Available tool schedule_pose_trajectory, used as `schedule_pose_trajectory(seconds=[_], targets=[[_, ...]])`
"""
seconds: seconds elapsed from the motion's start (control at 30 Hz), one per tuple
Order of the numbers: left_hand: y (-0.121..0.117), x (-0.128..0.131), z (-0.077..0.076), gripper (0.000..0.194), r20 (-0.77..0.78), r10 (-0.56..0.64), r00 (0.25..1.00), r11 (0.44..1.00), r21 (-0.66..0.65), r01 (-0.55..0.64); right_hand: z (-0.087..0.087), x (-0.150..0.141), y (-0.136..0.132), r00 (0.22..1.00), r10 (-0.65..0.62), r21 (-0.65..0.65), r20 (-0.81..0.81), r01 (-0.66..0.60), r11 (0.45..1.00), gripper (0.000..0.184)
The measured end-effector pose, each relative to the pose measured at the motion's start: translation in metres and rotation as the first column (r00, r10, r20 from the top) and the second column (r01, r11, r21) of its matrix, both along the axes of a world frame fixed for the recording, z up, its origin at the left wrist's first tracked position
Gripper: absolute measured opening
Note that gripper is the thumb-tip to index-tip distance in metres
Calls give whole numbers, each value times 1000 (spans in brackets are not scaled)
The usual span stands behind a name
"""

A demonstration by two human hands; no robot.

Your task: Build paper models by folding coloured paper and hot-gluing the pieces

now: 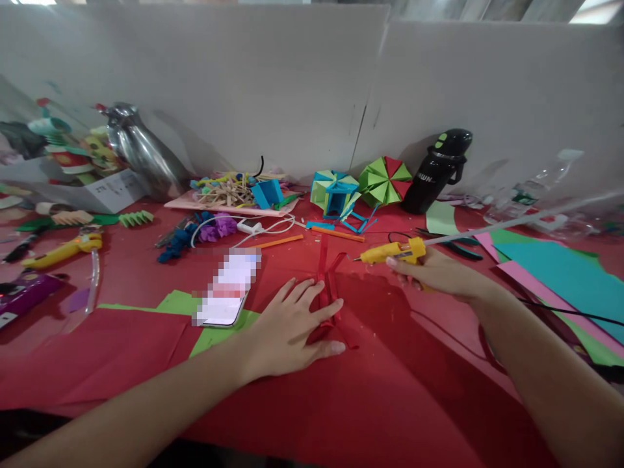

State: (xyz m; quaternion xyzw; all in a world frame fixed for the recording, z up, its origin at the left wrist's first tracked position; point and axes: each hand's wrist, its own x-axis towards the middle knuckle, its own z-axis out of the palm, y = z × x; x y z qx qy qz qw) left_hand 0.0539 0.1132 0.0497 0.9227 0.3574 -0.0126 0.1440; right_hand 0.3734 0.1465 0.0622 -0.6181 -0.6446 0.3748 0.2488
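Note:
My left hand (302,318) lies flat with fingers spread, pressing on folded red paper strips (334,279) on the red tabletop. The strips run out from under its fingers, and part of them is hidden by the hand. To the right, my right hand (429,270) is wrapped round a yellow glue gun (394,252), its nozzle pointing left toward the strips. A long translucent glue stick (492,227) juts from the back of the gun. Just left of my left hand rests a phone (229,289) with its screen lit and blurred out.
Green and red paper umbrellas (385,181) and a blue-green paper lantern (334,192) stand at the back near a black bottle (436,172). Coloured paper sheets (560,266) lie right; a second yellow glue gun (63,251) and steel jug (141,153) are left. A black cable (580,313) crosses the right side.

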Motion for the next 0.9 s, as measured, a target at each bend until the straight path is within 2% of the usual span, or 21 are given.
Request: schedule_pose_trajectory(seconds=[0.13,0.23,0.37,0.57,0.9], targets=[[1,0,-2,78,22,8,1000,1000,1,-8,-11,-22,-5,997,82,-83,16,-80,993,40],[1,0,-4,79,27,8,1000,1000,3,-8,-21,-39,-4,997,79,-28,-7,-79,996,40],[1,-1,-5,81,17,-4,1000,1000,9,4,-27,-47,0,993,91,29,-78,-89,996,36],[1,-3,-10,79,53,-11,999,998,63,8,-25,-45,2,994,113,97,2,-113,989,33],[1,-2,-8,81,43,-15,999,998,56,13,-18,-45,3,986,156,89,58,-161,983,36]])
